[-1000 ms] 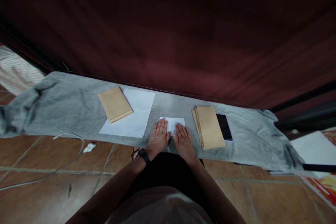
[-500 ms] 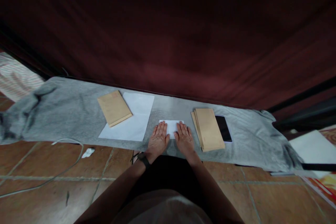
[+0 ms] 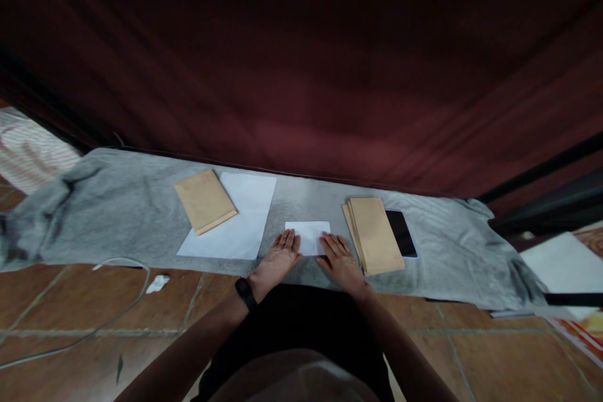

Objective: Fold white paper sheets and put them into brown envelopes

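A small folded white paper [image 3: 308,233] lies on a grey cloth [image 3: 117,213] spread over the tiled floor. My left hand [image 3: 277,259] rests flat at the paper's near left corner, fingers stretched out. My right hand [image 3: 342,259] lies flat at its near right corner, fingers also spread. Neither hand holds anything. A black band [image 3: 245,293] is on my left wrist.
A brown envelope [image 3: 205,201] lies on a large white sheet [image 3: 238,226] to the left. A stack of brown envelopes [image 3: 374,233] and a dark phone [image 3: 401,232] sit to the right. A white cable [image 3: 117,292] crosses the tiles; a dark red curtain [image 3: 301,75] hangs behind.
Both hands slid back toward me and apart, off the middle of the folded paper, uncovering most of it. The view shifted slightly.
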Demonstrator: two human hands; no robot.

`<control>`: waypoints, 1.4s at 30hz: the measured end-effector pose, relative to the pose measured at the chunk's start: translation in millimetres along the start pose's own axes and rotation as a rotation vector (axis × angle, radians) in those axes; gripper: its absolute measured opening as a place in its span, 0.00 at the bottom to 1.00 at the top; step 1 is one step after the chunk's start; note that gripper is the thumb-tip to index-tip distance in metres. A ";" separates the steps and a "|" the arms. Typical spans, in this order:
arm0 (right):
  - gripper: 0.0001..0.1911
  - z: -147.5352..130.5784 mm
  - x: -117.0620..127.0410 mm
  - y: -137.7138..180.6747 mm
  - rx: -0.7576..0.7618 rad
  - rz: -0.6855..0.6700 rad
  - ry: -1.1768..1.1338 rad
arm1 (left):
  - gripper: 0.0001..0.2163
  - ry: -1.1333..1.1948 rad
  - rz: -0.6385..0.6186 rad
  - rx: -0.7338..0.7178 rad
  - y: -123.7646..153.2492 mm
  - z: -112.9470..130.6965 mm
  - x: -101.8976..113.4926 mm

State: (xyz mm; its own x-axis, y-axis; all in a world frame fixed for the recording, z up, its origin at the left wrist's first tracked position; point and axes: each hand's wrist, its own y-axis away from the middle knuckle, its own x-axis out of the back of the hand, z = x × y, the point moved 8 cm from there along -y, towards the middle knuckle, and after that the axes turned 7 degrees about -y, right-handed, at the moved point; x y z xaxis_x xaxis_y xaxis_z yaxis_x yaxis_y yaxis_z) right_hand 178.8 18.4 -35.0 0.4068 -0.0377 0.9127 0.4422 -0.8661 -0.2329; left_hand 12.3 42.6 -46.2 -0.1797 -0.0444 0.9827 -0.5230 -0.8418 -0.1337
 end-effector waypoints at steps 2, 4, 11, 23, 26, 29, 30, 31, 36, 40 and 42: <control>0.26 -0.1 2.6 -1.1 -0.011 -0.001 -0.002 | 0.21 -0.019 0.001 -0.023 -2.8 6.3 2.9; 0.26 0.2 5.0 -3.4 -0.022 0.004 -0.017 | 0.23 -0.043 -0.005 -0.039 -4.9 12.5 10.3; 0.17 15.9 30.2 -11.6 -0.102 0.166 -0.289 | 0.11 0.201 -0.010 0.147 -7.8 -7.7 54.1; 0.17 54.4 29.3 -48.4 -0.481 0.321 -0.392 | 0.12 1.046 0.385 0.630 -33.5 -78.1 34.9; 0.19 53.2 14.0 -51.7 -0.543 0.268 -0.182 | 0.15 0.952 0.416 0.645 -36.5 -80.9 24.3; 0.20 49.8 6.2 -54.0 -0.569 0.251 -0.068 | 0.18 0.811 0.426 0.637 -41.0 -83.8 21.3; 0.21 47.5 5.3 -55.5 -0.557 0.249 -0.043 | 0.18 0.757 0.418 0.625 -43.0 -83.8 21.4; 0.21 44.7 5.0 -57.2 -0.537 0.250 -0.019 | 0.18 0.706 0.407 0.612 -45.0 -83.3 21.7; 0.21 35.6 4.2 -62.6 -0.452 0.259 0.041 | 0.17 0.522 0.369 0.553 -49.4 -75.9 24.2; 0.23 41.7 2.4 -61.7 -0.470 0.277 0.029 | 0.15 0.569 0.348 0.590 -43.0 -74.7 16.9; 0.25 46.2 1.0 -61.3 -0.489 0.276 0.014 | 0.17 0.632 0.335 0.623 -36.7 -75.5 11.3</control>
State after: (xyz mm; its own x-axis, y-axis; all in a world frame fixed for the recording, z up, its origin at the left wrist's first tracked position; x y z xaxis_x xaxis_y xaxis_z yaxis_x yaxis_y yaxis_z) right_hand 189.0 94.5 -35.3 0.4431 -0.2995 0.8450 -0.1025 -0.9533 -0.2841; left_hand -33.5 113.6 -39.9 -0.7533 -0.1896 0.6298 0.1433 -0.9819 -0.1241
